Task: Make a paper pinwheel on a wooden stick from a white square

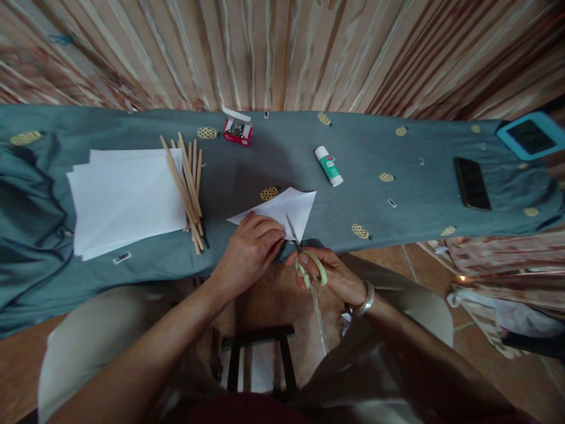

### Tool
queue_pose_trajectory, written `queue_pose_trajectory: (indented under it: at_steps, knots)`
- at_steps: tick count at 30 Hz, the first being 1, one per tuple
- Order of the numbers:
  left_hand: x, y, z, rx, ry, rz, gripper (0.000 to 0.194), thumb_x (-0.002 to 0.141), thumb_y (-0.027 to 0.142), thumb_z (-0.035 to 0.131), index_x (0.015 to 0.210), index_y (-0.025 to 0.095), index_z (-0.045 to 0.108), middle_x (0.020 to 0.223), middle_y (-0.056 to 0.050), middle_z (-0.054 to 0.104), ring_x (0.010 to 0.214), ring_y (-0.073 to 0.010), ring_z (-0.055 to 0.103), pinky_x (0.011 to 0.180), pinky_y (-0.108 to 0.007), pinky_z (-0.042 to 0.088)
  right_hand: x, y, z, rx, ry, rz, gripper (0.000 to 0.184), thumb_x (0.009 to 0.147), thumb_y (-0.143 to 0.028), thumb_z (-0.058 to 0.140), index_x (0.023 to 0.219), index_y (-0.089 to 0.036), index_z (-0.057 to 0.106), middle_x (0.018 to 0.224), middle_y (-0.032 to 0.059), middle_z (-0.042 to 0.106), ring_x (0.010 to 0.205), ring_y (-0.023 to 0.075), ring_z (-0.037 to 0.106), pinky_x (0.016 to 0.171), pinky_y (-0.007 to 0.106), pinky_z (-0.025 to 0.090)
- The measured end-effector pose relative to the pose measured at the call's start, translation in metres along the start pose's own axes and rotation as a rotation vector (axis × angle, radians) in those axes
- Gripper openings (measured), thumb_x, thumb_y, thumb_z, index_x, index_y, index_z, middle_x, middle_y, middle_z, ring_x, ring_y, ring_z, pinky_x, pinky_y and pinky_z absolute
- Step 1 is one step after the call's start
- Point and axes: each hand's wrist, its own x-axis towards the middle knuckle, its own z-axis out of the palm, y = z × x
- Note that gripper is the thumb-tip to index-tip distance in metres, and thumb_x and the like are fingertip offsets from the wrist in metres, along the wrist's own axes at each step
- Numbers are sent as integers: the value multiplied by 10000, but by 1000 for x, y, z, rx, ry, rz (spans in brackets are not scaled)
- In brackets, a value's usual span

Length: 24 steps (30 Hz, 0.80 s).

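Note:
A folded piece of white paper (pixel 282 206), pointed at its left end, lies at the front edge of the cloth-covered table. My left hand (pixel 251 244) is closed on its lower edge, with the fingertips pressed onto the paper. In my right hand (pixel 329 271) is a pair of scissors (pixel 318 268) with pale green handles, my fingers in the loops. One blade shows over the paper's lower right part; the other is hidden, perhaps beneath the sheet. A silvery bangle is on my right wrist.
Left of the paper are several wooden sticks (pixel 188 188) and a stack of white sheets (pixel 128 197). Behind stand a red box of small metal pieces (pixel 238 131) and a glue stick (pixel 329 166). A dark phone (pixel 472 184) and a blue-framed device (pixel 532 135) lie at the right.

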Motion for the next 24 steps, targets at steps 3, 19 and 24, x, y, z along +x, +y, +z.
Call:
queue_pose_trajectory:
  at_steps: [3,19,24]
  knots:
    - [-2,0,0,9,-6,-3,123,907,159,532,927,153,654,946,-69,715,929,-203,614,984,-439,447,0,2,0,-19,4,-9,538,774,-696,557,780,-160,609,527,-37,530,463,72,443,484,233,338]
    - [-3,1,-1,20,-31,-27,131,909,144,518,918,159,648,948,-62,717,930,-201,611,999,-472,428,2,7,-2,-34,6,-4,520,790,-674,561,750,-156,581,520,-41,521,455,67,456,466,220,335]
    - [-4,1,-1,22,-36,-28,123,906,150,526,917,169,647,953,-56,717,931,-199,615,1023,-480,414,2,10,-2,-19,-4,-32,493,810,-647,560,774,-156,579,533,-45,516,444,56,436,452,217,323]
